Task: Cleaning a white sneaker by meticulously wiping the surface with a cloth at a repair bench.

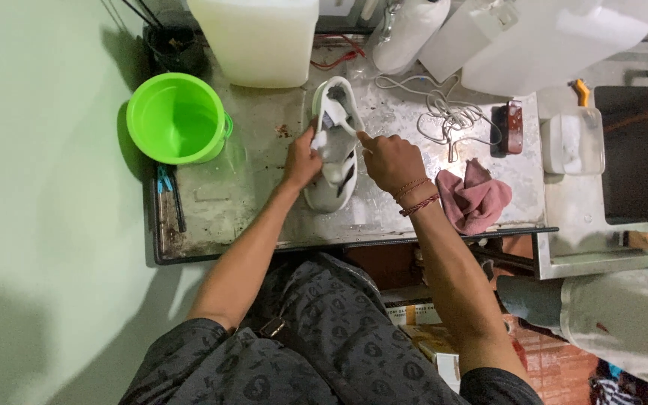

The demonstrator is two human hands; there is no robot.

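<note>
Two bare hands work over a white shoe point(334, 161) lying on a wet metal tabletop point(226, 202). Left hand point(303, 159) is closed on the shoe's side edge, steadying it. Right hand point(390, 159) — fingers curled, forefinger out — touches the shoe's opposite rim; whether it grips anything I cannot tell. Green bucket point(178, 118) sits well to the left. Pink cloth point(478, 199) lies just beside the right wrist — white laces point(448, 116) beyond it.

wet metal table point(226, 202), shoe point(333, 191), bucket point(176, 118), cloth point(478, 196)
</note>
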